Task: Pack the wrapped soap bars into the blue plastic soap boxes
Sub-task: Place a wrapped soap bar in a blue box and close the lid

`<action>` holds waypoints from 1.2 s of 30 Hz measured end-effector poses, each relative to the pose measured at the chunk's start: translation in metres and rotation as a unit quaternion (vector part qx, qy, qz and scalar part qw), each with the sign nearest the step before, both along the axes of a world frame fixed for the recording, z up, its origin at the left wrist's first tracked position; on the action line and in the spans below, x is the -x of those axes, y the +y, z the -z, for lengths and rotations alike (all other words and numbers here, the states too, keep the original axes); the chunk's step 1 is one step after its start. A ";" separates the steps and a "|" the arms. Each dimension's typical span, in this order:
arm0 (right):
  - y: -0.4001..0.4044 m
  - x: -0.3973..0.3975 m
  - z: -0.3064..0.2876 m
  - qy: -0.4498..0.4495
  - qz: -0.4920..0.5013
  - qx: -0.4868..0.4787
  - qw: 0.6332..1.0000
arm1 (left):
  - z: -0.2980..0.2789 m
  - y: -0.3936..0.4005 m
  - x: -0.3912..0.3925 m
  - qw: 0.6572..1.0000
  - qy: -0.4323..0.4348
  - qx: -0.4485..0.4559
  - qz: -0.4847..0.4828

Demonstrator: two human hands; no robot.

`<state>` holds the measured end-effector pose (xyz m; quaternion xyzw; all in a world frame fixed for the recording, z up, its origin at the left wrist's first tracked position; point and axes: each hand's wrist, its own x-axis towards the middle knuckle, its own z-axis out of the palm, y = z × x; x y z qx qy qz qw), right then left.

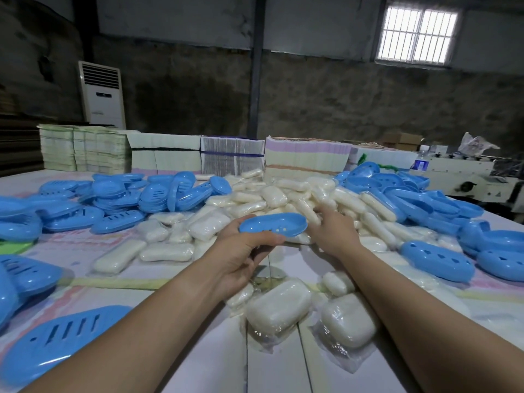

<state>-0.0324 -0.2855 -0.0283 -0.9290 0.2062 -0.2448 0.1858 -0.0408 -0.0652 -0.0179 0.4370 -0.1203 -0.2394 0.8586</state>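
My left hand (241, 251) grips a blue plastic soap box half (273, 226) by its near edge, holding it above the table with its hollow side up. My right hand (330, 228) reaches past the box's right end into the pile of wrapped white soap bars (283, 199); its fingertips are hidden among the bars, so I cannot tell whether it holds one. Two wrapped bars (279, 309) (350, 324) lie close in front of me between my forearms.
Heaps of blue soap box halves lie at the left (113, 199) and right (425, 199) of the table, more near my left elbow (54, 338). Stacks of flat cartons (198, 154) line the far edge. A white machine (465, 177) stands at far right.
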 end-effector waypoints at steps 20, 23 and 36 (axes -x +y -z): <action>0.046 0.042 -0.044 -0.202 -0.274 -0.268 0.901 | 0.007 0.001 -0.005 0.969 -0.170 -0.134 -0.122; 0.060 0.043 -0.038 -0.187 -0.277 -0.179 0.925 | 0.007 0.000 -0.005 0.973 -0.161 -0.118 -0.116; 0.076 0.034 -0.019 -0.200 -0.239 -0.155 0.938 | 0.006 0.000 0.002 0.972 -0.181 -0.129 -0.079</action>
